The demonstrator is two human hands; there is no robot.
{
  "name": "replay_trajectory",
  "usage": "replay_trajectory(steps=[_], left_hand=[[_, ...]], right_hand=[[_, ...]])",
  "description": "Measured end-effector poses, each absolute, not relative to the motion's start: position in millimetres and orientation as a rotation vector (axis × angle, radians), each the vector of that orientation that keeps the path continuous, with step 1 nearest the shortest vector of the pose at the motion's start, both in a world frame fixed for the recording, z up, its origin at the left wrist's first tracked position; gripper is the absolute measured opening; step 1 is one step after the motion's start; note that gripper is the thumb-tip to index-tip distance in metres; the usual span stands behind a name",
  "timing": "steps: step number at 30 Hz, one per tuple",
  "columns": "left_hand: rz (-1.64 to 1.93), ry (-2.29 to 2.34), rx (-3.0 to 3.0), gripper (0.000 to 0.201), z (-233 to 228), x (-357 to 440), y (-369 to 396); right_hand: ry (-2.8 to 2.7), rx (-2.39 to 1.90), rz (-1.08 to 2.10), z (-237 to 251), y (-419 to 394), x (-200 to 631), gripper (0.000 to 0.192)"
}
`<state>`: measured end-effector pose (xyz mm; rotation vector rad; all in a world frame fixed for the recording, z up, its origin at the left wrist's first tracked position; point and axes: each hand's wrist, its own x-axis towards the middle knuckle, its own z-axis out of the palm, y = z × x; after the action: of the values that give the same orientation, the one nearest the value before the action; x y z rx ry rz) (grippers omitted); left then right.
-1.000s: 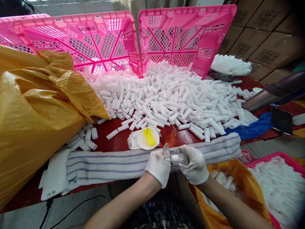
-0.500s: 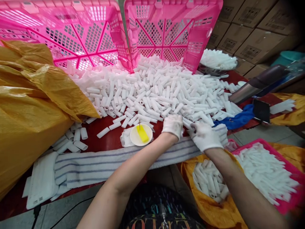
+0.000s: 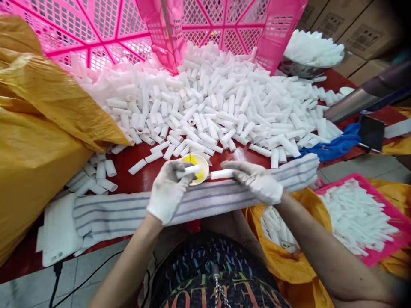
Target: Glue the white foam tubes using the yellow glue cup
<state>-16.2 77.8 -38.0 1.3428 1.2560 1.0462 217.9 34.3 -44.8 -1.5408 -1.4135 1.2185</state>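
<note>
The gloved left hand (image 3: 167,191) pinches one white tube (image 3: 189,171) over the small yellow dish (image 3: 201,167), the right hand (image 3: 257,182) grip pinching another tube (image 3: 222,174) beside it

Dark printing on the brown cardboard boxes (image 3: 359,30) at upper right is too small to read, and pale letters on the person's dark patterned shirt (image 3: 205,278) are cut off and unreadable.

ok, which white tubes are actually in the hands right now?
Two: the tube pinched by the left hand over the small dish, and the tube under the right hand. The rest lie loose.
</note>
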Motion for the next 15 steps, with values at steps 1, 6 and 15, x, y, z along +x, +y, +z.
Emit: replay_trajectory(steps=[1, 6, 15], left_hand=[[1.080, 1.291, 1.266, 0.026, -43.4, -30.4, 78.9], [1.071, 1.482, 1.235, 0.037, -71.6, -66.1, 92.3], [0.828, 1.615, 1.625, 0.032, -78.5, -66.1, 97.1]], right_hand=[[-1.421, -1.483, 1.298, -49.2, 42.3, 204.0, 0.040], [-1.519, -1.476, 1.032, -74.7, 85.2, 168.9, 0.039], [-1.812, -1.374, 0.707, -93.3, 76.9, 171.9, 0.033]])
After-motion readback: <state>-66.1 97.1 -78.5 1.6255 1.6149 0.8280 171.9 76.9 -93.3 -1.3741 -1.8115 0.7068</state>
